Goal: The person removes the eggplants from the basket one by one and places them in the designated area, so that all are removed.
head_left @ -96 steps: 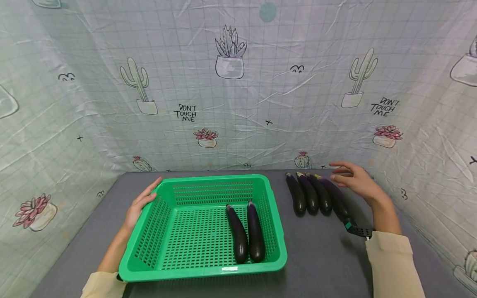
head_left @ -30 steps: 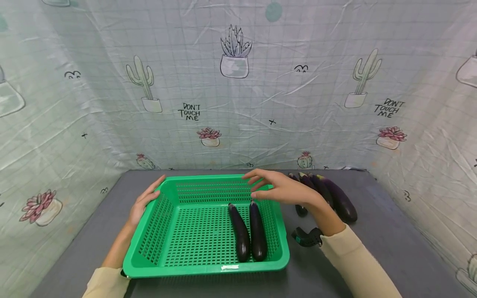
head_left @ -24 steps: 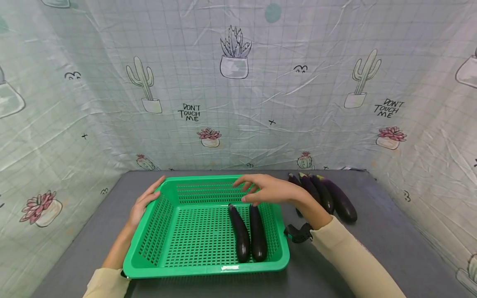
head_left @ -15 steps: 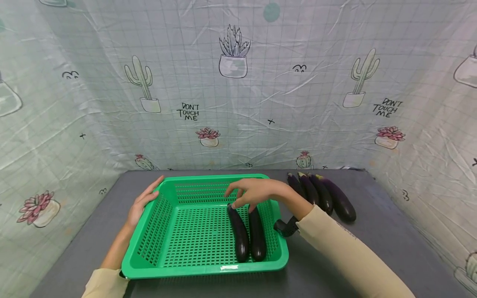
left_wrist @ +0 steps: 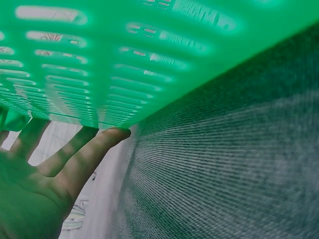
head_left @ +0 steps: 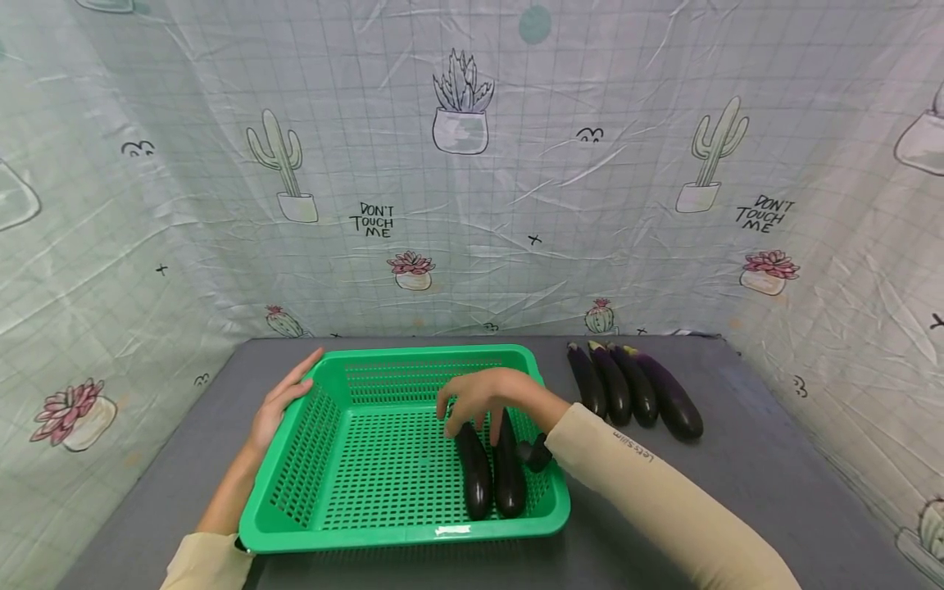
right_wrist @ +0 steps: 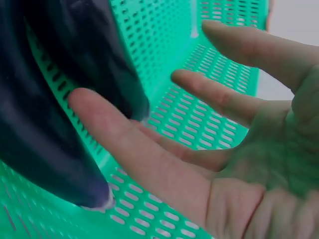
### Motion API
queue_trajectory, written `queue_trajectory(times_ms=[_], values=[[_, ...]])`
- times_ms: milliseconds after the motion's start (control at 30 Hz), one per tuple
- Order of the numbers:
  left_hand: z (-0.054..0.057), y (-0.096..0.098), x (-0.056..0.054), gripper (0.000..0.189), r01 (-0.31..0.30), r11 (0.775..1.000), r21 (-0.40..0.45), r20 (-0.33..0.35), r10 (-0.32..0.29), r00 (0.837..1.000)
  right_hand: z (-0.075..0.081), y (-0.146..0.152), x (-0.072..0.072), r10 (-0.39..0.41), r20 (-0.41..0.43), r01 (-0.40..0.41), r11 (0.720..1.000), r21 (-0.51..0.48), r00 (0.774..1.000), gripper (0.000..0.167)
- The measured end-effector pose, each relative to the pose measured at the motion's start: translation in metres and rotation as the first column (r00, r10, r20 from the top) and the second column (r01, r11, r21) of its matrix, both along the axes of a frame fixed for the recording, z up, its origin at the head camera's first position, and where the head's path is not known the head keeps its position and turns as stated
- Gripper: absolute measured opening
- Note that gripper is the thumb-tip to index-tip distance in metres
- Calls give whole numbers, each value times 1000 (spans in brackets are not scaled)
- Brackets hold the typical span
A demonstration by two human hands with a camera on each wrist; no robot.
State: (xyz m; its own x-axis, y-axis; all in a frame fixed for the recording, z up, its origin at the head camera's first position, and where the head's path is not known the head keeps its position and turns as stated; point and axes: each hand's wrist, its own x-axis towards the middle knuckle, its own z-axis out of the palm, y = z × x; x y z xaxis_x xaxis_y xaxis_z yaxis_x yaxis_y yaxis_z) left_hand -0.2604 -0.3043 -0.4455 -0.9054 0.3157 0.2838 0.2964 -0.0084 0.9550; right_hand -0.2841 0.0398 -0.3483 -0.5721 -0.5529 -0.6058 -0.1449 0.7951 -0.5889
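A green plastic basket [head_left: 383, 537] holds two dark purple eggplants, the left eggplant [head_left: 476, 483] and the right eggplant [head_left: 510, 483], side by side in its right half. My left hand [head_left: 271, 416] lies along the basket's left side with extended fingers. In the left wrist view that hand [left_wrist: 55, 179] touches the perforated wall. My right hand [head_left: 479, 395] reaches into the basket over the eggplants' stem ends, covering them in the head view. The right wrist view shows its spread fingers [right_wrist: 144, 159] beside the eggplants, gripping nothing.
Several eggplants lie in a row on the grey table [head_left: 627, 500], right of the basket; the rightmost eggplant [head_left: 667, 393] is longest. A printed cloth [head_left: 531, 164] hangs behind and on both sides. A black wrist strap [head_left: 537, 452] sits by the right hand.
My right hand has moved left from the row of eggplants, over the basket's right rim, and down toward the two eggplants inside. The left hand and the eggplants have kept their places.
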Motion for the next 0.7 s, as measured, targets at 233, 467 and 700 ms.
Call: queue_trajectory(times_ms=[233, 467, 700], values=[[-1, 1, 1, 55, -31, 999, -33, -26, 30, 999, -11, -10, 5, 20, -1, -20, 998, 64, 1000, 46], [-1, 1, 0, 55, -68, 995, -76, -44, 65, 997, -20, -17, 8, 74, -48, -69, 992, 109, 996, 51], [-2, 0, 1, 55, -57, 997, -59, -44, 55, 998, -27, -21, 12, 61, -78, -52, 992, 111, 995, 57]])
